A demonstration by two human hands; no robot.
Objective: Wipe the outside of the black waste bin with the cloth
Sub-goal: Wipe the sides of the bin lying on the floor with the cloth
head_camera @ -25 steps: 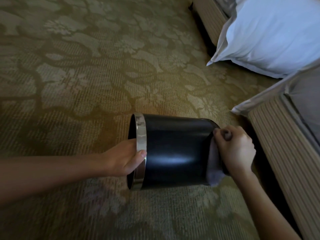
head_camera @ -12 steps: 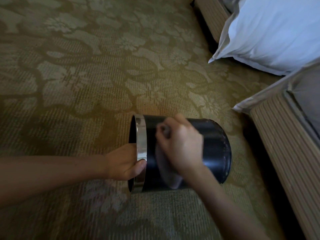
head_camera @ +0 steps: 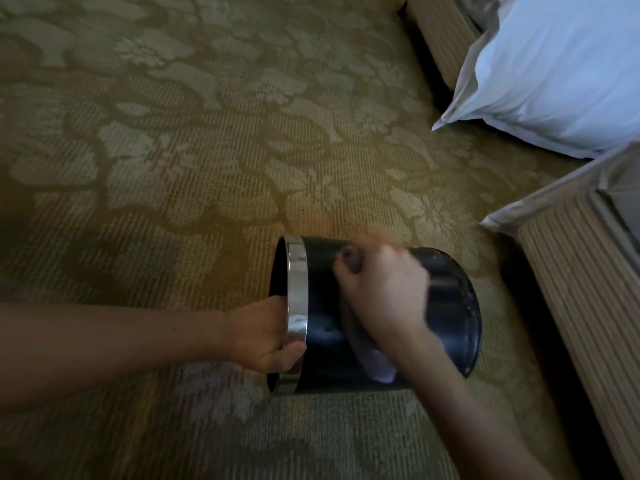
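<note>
- Black waste bin (head_camera: 322, 306): on its side low over the patterned carpet (head_camera: 173, 168), mouth toward the person's left, closed base (head_camera: 460, 306) toward the striped bed base (head_camera: 581, 306); whether it rests on the carpet or is held just clear of it cannot be told.
- Left hand (head_camera: 266, 337): clamped on the chrome rim band (head_camera: 297, 306), thumb curled over the outside of the band, fingers hidden inside the mouth; judged purpose: to steady the bin against the push of wiping and to allow it to be rolled so that fresh wall comes uppermost.
- Right hand (head_camera: 384, 292): fingers curled round a bunched pale cloth (head_camera: 377, 365), pressing it on the upper wall about midway along; the hand is motion-blurred, which suggests a stroke in progress; a loose end of cloth trails down the near side of the wall.
- Surface of the bin: glossy black, cylindrical, with soft highlights; pale specks or scuffs show round the edge of the base; the band is bright and mirror-like.
- Surroundings: a white pillow (head_camera: 554, 71) lies at upper right, well apart from the bin.
</note>
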